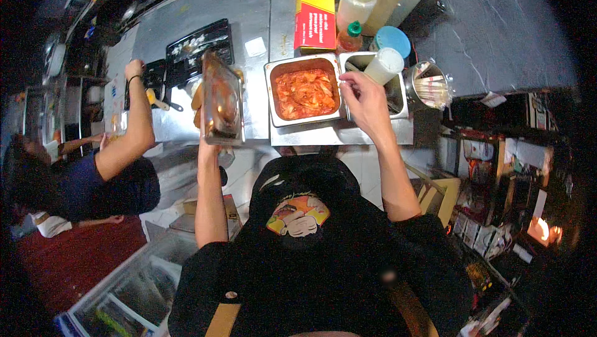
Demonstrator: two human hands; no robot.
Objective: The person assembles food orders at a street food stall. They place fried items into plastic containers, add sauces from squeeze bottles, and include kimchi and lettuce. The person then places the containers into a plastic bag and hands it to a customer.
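A square metal pan (271, 91) of red-orange, sauce-coated chopped food, which looks like kimchi (306, 93), sits on the steel counter in front of me. My left hand (198, 108) holds a shiny metal lid (222, 103) tipped up on edge, to the left of this pan. Its fingers wrap the lid's left side and are partly hidden behind it. My right hand (367, 97) hovers at the pan's right rim, thumb and index finger apart, fingertips close to or touching the edge. Nothing shows between those fingers. Beneath that hand is a second metal container (401, 107) with a white-capped bottle (384, 65) in it.
Behind the pan stand a yellow-red wax paper box (316, 10), several squeeze bottles (356, 4) and a blue lid (393, 42). A tin of wrapped sticks (431, 85) is at right. Black trays (199, 51) lie at left, near a co-worker's arm (134, 113).
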